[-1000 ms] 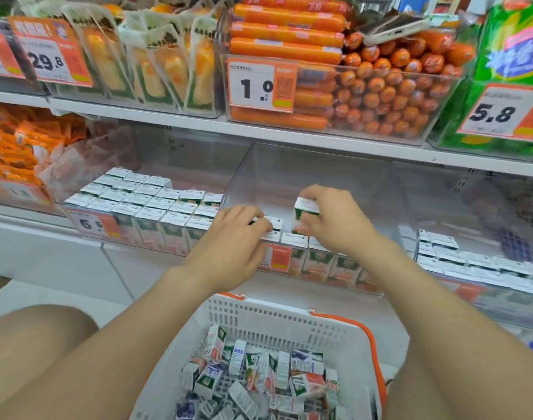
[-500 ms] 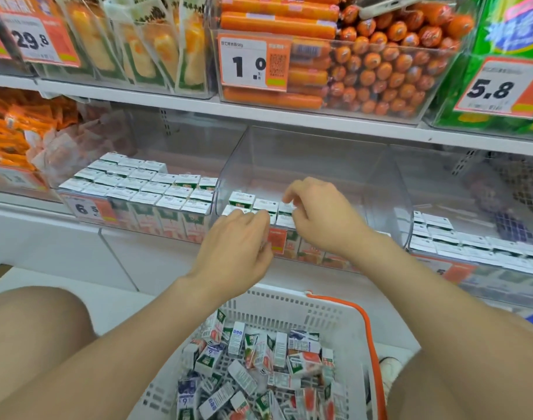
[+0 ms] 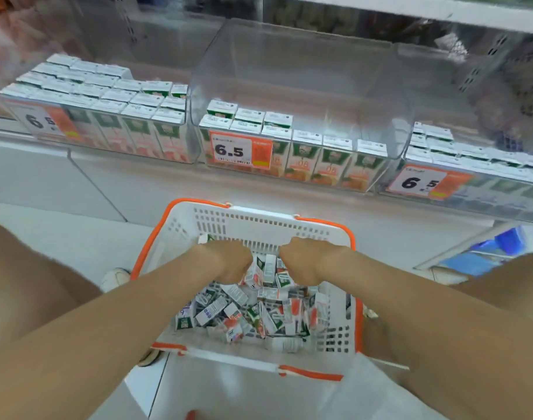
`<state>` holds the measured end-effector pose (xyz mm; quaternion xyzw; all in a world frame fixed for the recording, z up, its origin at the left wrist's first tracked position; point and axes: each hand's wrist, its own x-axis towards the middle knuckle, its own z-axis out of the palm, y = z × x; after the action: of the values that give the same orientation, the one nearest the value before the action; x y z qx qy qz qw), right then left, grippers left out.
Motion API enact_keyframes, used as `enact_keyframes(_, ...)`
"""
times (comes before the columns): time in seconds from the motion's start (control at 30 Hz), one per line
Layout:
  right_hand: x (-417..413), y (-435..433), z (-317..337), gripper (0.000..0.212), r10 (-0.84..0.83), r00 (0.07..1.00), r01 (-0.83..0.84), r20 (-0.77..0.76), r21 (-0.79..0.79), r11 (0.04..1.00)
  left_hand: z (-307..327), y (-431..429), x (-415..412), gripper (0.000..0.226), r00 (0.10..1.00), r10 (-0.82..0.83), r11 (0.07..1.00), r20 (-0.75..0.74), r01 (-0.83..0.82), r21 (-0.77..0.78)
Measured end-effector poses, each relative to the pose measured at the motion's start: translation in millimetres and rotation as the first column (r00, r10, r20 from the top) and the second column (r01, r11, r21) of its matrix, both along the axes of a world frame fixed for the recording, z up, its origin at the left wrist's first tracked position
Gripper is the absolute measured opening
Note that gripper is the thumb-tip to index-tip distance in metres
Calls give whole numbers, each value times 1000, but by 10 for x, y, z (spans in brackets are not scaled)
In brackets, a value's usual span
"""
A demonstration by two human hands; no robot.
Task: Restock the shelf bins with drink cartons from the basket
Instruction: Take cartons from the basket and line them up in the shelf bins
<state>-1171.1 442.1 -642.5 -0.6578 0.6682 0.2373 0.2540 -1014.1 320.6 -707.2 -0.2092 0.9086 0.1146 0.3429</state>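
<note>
The left hand and the right hand are both plunged into the basket, side by side near its far wall and a little apart. Only the backs and wrists show. The fingers point down into the load and are hidden, so I cannot tell whether either grip is apart, together or clamped on anything.

Under and just behind the two hands lies the heap of loose drink cartons. They are tumbled at all angles across the basket floor, too jumbled to count. The basket is white mesh with an orange rim and two orange handles folded down, one on the far rim and one on the near rim.

Three clear shelf bins stand in a row beyond the far rim and above it. The middle bin, straight beyond the basket, holds nine upright cartons: six across the front and three behind them at the left end. The space behind is bare. The left bin and the right bin are packed in rows that are too blurred to count. There are three price tags, one on each bin front; the middle tag reads 6.5.
</note>
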Motion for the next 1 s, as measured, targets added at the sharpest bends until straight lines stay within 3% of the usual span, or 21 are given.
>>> enact_keyframes(0.1, -121, 31, -361, 22, -61, 998, 63, -31, 39, 997, -343, -36, 61, 29, 996, -11, 1000, 93, 11, 3)
enact_keyframes(0.2, -307, 5, -667, 37, -154, 988, 154, -6, 83, 984, -595, -104, 104, 32, 996, 38, 999, 84, -37, -8)
enact_keyframes(0.3, -468, -68, -889, 17, -278, 961, 277, 5, 30, 960, -803, -165, 62, 24, 993, 100, 995, 56, -101, 22)
enact_keyframes(0.37, -538, -106, -1073, 21, -352, 935, 353, 36, -24, 935, -910, -179, -14, 20, 990, 136, 988, 43, -139, 68)
enact_keyframes(0.43, -563, -120, -1320, 27, -440, 893, 446, 91, -54, 894, -1021, -171, -98, 31, 982, 186, 974, 15, -187, 129)
enact_keyframes(0.53, -563, -112, -1691, 23, -606, 769, 628, 203, -64, 776, -1242, -116, -181, 61, 965, 261, 945, -20, -251, 209)
enact_keyframes(0.63, -555, -139, -1887, 19, -783, 520, 842, 341, -53, 536, -1454, 13, -197, 81, 960, 276, 935, -56, -254, 247)
enact_keyframes(0.73, -564, -193, -1970, 4, -865, 283, 951, 415, -4, 309, -1506, 114, -223, 81, 956, 268, 945, -117, -237, 227)
enact_keyframes(0.8, -548, -215, -2005, 9, -880, 184, 975, 438, 31, 219, -1465, 156, -267, 75, 959, 246, 958, -144, -217, 188)
enact_keyframes(0.87, -509, -214, -2036, 12, -880, 145, 982, 453, 46, 186, -1468, 156, -290, 74, 962, 228, 967, -151, -205, 154)
enact_keyframes(1.0, -484, -218, -2065, 21, -871, 169, 979, 461, 24, 202, -1526, 69, -244, 86, 955, 220, 974, -197, -204, 98)
